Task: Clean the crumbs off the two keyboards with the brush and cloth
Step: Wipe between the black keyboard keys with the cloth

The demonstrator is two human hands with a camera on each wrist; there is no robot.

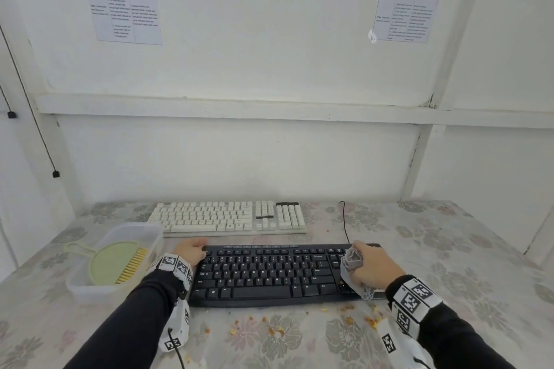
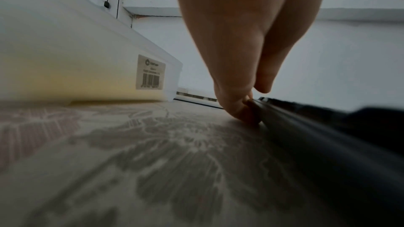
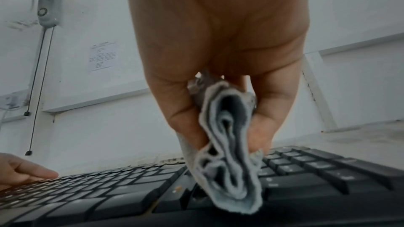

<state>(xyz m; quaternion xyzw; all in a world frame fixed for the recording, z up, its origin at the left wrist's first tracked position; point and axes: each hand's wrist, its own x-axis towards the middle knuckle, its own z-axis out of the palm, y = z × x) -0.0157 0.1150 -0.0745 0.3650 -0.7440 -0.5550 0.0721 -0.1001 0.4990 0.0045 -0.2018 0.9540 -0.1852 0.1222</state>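
A black keyboard (image 1: 269, 274) lies nearest me on the flowered tablecloth, with a white keyboard (image 1: 227, 217) behind it. My left hand (image 1: 192, 250) grips the black keyboard's far left corner (image 2: 258, 108), thumb and fingers pinching its edge. My right hand (image 1: 371, 266) holds a bunched grey cloth (image 1: 353, 260) over the number pad end; in the right wrist view the cloth (image 3: 229, 161) hangs from the fingers onto the keys (image 3: 306, 167). A green brush with yellow bristles (image 1: 120, 262) lies in a clear plastic tub (image 1: 153, 237) at the left.
Orange crumbs (image 1: 371, 320) lie scattered on the tablecloth (image 1: 449, 249) in front of the black keyboard. A black cable (image 1: 344, 222) runs back from it. The wall stands just behind the white keyboard. The tub (image 2: 87, 68) sits close beside my left hand.
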